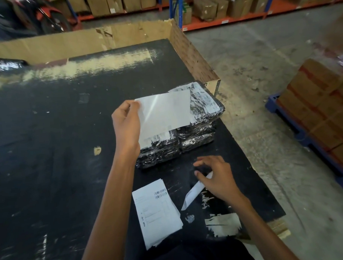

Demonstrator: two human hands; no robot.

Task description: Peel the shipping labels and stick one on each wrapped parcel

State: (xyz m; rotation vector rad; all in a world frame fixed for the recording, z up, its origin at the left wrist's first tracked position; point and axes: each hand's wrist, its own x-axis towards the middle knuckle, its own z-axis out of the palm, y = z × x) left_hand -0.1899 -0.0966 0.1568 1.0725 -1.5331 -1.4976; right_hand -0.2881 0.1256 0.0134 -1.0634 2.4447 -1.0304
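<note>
Left hand (127, 122) raised over the table (50, 154), fingers pinched on the left edge of a blank white sheet (166, 112). The sheet hangs over the parcels (198, 128) and hides most of the near-left one.

Parcels: black, film-wrapped, stacked in two piles touching side by side near the table's right edge. White label patches show on the tops where the sheet does not cover them.

Right hand (216, 179) low over the table, just this side of the parcels, fingers curled loosely round a narrow white strip (195, 191) that trails toward the body.

Label stack (158, 211) lies flat between the forearms, barcode uppermost, clear of both hands.

Surroundings: cardboard wall (64, 44) along the table's far edge; torn white scrap (224, 224) by the near right corner; boxes on a blue pallet (323, 115) to the right on the floor; shelving (220, 9) behind.
</note>
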